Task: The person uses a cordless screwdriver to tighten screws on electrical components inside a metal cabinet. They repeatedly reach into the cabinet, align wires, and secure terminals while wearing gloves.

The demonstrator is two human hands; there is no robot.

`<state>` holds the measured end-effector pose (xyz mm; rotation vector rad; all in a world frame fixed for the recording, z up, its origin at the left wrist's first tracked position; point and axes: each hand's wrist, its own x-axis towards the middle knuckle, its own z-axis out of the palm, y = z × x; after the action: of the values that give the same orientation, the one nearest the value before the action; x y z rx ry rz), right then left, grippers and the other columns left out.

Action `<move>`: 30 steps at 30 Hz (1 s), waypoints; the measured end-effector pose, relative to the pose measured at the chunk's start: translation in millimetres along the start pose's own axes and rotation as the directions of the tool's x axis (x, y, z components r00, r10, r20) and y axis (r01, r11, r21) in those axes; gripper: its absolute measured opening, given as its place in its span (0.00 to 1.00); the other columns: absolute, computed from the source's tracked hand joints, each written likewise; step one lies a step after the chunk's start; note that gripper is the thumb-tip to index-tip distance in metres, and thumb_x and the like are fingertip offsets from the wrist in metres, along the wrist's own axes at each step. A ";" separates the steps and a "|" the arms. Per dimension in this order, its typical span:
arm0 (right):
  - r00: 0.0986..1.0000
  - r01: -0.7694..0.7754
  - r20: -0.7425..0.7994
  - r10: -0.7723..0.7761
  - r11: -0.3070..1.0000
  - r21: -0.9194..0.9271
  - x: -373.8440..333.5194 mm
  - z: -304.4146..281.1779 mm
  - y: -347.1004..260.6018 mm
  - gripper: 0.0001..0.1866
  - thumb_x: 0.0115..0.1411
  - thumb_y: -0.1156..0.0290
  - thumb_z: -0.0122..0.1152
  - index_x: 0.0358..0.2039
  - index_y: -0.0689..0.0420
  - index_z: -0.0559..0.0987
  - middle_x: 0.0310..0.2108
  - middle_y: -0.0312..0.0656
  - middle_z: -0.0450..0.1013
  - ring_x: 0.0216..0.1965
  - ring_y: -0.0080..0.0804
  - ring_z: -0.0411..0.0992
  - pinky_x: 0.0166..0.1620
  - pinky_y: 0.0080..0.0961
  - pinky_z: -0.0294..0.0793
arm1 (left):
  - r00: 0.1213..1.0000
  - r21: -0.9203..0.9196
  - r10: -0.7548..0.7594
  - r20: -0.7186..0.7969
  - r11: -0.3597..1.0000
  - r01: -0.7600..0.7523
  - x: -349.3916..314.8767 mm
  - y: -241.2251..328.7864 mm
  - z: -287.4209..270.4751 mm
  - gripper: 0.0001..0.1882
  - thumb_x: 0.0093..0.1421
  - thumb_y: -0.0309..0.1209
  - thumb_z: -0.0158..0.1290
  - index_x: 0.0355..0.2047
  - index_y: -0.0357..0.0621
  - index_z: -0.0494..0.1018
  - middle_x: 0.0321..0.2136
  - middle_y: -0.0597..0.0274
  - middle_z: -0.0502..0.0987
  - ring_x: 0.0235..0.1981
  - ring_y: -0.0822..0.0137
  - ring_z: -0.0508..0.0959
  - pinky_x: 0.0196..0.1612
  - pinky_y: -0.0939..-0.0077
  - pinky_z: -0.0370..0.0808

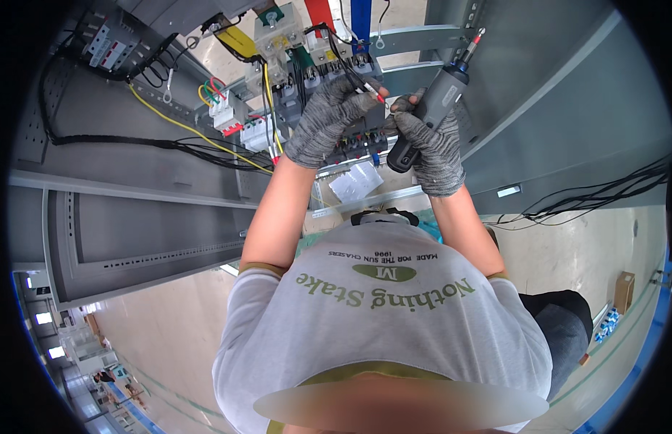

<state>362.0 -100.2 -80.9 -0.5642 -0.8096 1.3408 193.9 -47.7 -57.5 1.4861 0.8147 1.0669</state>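
Near twelve o'clock, the gloved left hand (325, 126) pinches a wire (381, 97) by its red-sleeved end, thumb and forefinger pressed together on it. At two o'clock, the gloved right hand (436, 155) has its fingers wrapped around a driver (442, 98), whose bit (474, 48) points to one o'clock. The right fingertips are bent inward just beside the red sleeve; whether they touch it or pinch anything, I cannot tell.

The wire's end lies between the hands. Behind the left hand is a breaker block (370, 68), partly covered by that hand. A yellow bar (236, 41) stands at eleven o'clock, with a red bar (320, 13) and a blue bar (361, 22) toward twelve. White breakers (224, 113) sit between ten and eleven, and a black cable bundle (158, 142) runs at ten. A white sheet (356, 182) lies at five o'clock from the left hand. Loose black wires (603, 194) hang at three.
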 end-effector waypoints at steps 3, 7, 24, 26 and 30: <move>0.997 0.058 -0.040 -0.059 0.998 -0.029 0.5 3.5 -5.3 0.18 0.51 0.82 0.64 0.40 0.56 0.69 0.34 0.43 0.73 0.34 0.33 0.75 0.39 0.28 0.77 | 0.999 0.137 0.039 -0.009 0.990 -0.037 9.3 4.0 4.6 0.08 0.55 0.33 0.61 0.31 0.43 0.76 0.30 0.67 0.77 0.32 0.75 0.74 0.37 0.80 0.71; 0.981 0.157 -0.093 -0.169 0.979 -0.129 2.2 4.2 -2.0 0.17 0.51 0.84 0.63 0.40 0.57 0.69 0.34 0.44 0.73 0.36 0.32 0.75 0.41 0.29 0.77 | 0.997 0.073 0.017 -0.072 0.997 -0.012 14.7 11.7 16.1 0.09 0.54 0.32 0.61 0.26 0.43 0.73 0.23 0.69 0.71 0.27 0.77 0.69 0.33 0.79 0.68; 0.910 0.221 -0.140 -0.389 0.745 -0.630 13.1 10.4 22.6 0.20 0.51 0.75 0.68 0.44 0.59 0.70 0.32 0.38 0.75 0.33 0.21 0.74 0.39 0.21 0.76 | 0.990 0.117 0.098 -0.101 0.989 -0.086 11.9 11.8 19.0 0.04 0.56 0.23 0.58 0.28 0.39 0.72 0.23 0.63 0.76 0.25 0.77 0.74 0.29 0.81 0.72; 0.911 0.225 -0.125 -0.393 0.727 -0.648 14.7 9.9 22.5 0.21 0.51 0.74 0.68 0.44 0.59 0.70 0.32 0.38 0.75 0.33 0.22 0.74 0.39 0.21 0.76 | 0.992 0.042 0.083 -0.096 0.996 -0.079 10.5 8.6 18.6 0.04 0.57 0.23 0.57 0.30 0.37 0.73 0.25 0.61 0.78 0.28 0.75 0.77 0.32 0.80 0.75; 0.911 0.210 -0.112 -0.398 0.680 -0.703 14.7 8.0 21.5 0.21 0.51 0.74 0.69 0.44 0.59 0.70 0.32 0.38 0.75 0.32 0.23 0.74 0.39 0.22 0.76 | 0.989 0.081 0.118 -0.085 0.991 -0.111 10.3 7.0 17.4 0.04 0.57 0.24 0.57 0.30 0.38 0.72 0.24 0.62 0.77 0.28 0.75 0.77 0.32 0.80 0.74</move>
<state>342.8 -82.9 -89.7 -1.1030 -1.1239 0.5974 213.5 -46.0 -48.9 1.5738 0.8493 1.2071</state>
